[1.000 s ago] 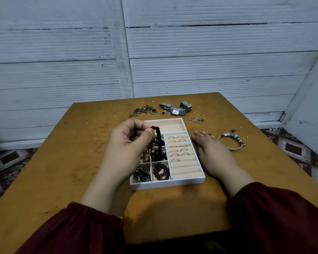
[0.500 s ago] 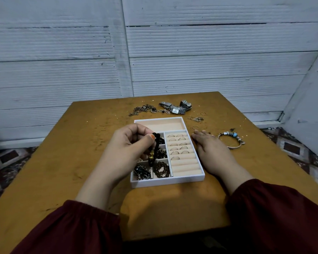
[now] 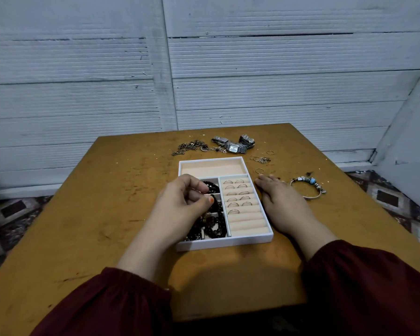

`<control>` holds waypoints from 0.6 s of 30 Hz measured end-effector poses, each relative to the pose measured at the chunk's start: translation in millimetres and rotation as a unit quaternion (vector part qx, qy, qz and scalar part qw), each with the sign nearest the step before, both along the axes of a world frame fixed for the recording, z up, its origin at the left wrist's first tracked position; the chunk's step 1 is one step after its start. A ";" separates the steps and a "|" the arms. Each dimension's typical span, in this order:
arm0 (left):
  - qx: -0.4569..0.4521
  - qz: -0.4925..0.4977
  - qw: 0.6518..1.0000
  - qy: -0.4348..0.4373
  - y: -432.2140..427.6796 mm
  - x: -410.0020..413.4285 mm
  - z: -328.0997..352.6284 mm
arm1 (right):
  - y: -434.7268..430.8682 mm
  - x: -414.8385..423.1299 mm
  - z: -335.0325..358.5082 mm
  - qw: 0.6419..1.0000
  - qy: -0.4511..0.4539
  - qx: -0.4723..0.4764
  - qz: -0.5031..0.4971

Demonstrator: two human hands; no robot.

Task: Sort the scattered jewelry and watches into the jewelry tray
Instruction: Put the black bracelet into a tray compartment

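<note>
L hand (image 3: 180, 204): fingers (image 3: 193, 189) curled in, thumb w/ orange nail closed against them, pinching a black bead bracelet (image 3: 212, 187). The strand hangs low into the small compts on the left side of the jewelry tray (image 3: 228, 244); exactly where the grip sits on the beads is hidden by the hand. Nearer small compts hold more dark bead bracelets (image 3: 215, 227), heaped together.

R hand (image 3: 280, 202): fingers straight and relaxed, palm down flat on the table (image 3: 83, 214), grasping nothing — just beside the tray's right wall.

Tray is white w/ peach lining, in the middle of the table. The right side has ring rolls w/ thin rings (image 3: 235, 194) slotted in the far rows, and 1 long compt runs across the far end.

Off the tray, all beyond it or to its right:
- 1 loose ring (image 3: 259, 170) just past the R fingertips
- small ring cluster (image 3: 261, 159) farther out
- charm bangle (image 3: 307, 187) w/ blue beads, right of the R hand
- metal watches (image 3: 233, 146) near the far table edge
- chain pile (image 3: 192, 147) left of the watches

Dark red sleeves (image 3: 374, 287) cover both forearms. Behind the table is a white ribbed wall (image 3: 277, 69).
</note>
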State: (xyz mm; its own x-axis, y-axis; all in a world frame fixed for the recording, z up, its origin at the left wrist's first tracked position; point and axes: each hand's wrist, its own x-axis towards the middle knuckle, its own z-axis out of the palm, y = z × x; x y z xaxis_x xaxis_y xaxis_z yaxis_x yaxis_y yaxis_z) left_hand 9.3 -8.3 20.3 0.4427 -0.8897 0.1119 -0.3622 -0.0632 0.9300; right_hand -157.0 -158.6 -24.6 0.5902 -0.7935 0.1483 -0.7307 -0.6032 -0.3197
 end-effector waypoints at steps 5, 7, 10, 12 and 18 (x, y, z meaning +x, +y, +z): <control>-0.001 0.000 1.000 -0.018 0.1 -2.2 1.0 | -0.7 0.8 0.1 1.000 0.006 -0.001 0.003; 0.004 -0.003 1.000 -0.021 0.5 -2.9 1.8 | -0.7 0.2 0.1 1.000 0.005 0.001 0.001; 0.021 -0.014 1.000 -0.014 0.5 -3.3 1.4 | -1.1 -0.5 -0.2 1.000 0.004 0.001 -0.001; 0.030 -0.016 0.999 -0.020 0.3 -3.3 0.0 | -1.7 -0.3 -0.5 1.000 0.005 0.001 0.000; 0.030 -0.014 0.996 -0.081 -0.5 -5.6 -2.8 | -1.1 -0.2 -0.5 1.000 0.004 0.001 -0.001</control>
